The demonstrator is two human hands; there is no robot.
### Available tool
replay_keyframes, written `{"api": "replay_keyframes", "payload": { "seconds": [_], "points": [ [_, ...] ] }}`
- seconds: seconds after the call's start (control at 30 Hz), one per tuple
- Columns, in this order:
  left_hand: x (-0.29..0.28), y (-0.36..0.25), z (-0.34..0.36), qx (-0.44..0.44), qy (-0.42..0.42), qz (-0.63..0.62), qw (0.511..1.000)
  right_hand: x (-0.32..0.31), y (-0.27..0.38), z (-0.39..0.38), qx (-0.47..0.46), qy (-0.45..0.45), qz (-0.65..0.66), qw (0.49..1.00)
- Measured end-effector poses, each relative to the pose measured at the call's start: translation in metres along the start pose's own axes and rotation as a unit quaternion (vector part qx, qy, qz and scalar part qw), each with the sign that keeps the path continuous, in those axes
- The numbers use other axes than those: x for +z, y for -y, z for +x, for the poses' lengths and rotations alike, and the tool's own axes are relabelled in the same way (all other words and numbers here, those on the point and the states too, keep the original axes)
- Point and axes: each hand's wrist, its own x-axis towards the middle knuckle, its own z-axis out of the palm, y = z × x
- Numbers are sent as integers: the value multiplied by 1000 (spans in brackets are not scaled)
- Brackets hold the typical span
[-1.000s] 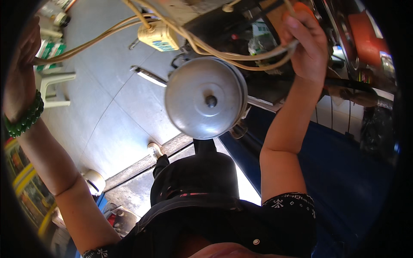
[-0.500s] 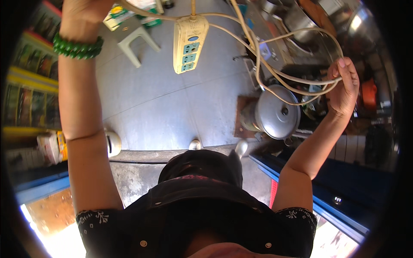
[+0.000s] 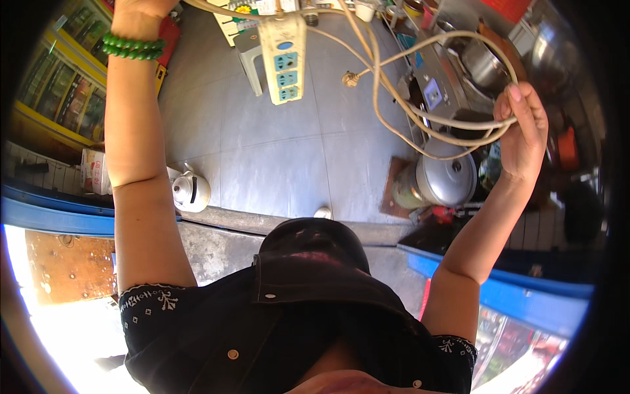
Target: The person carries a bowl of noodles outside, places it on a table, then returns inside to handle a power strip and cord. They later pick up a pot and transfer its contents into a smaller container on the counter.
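Observation:
My left hand (image 3: 146,9) is raised at the top edge, partly cut off, with a beige cable running from it; a green bead bracelet (image 3: 133,47) circles that wrist. My right hand (image 3: 522,118) grips loops of beige cable (image 3: 442,136) at the right. A cream power strip (image 3: 282,62) with blue-green sockets hangs between my hands, nearer the left one. A plug (image 3: 350,79) dangles among the loops. Below the loops stands a large lidded metal pot (image 3: 441,184).
At left are yellow-framed shelves (image 3: 56,92) of bottles, a kettle (image 3: 190,194) and a blue ledge (image 3: 59,211). A grey stool (image 3: 251,52) stands beyond the strip. Steel cookware (image 3: 481,65) crowds a counter at right. A raised threshold (image 3: 243,220) crosses by my feet.
Since a second ago, the view has swung to show more floor and both sides. The power strip now hangs lower and upright between my hands, and the pot appears farther right.

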Motion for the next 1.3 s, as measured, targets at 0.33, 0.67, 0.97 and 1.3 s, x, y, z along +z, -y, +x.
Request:
{"api": "replay_keyframes", "payload": {
  "seconds": [0.33,0.67,0.97,1.3],
  "points": [
    [22,-39,-85,-95,-12,-108,990,3,129,-140,-34,-17,-53,998],
    [55,-96,-114,-85,63,-131,986,2,204,-223,-115,-70,-47,990],
    [84,-113,-105,-102,112,-226,962,4,276,-274,-198,-53,-76,976],
    [99,-161,-100,-69,146,-253,954,12,306,-275,-232,-119,-124,957]
  ]
}}
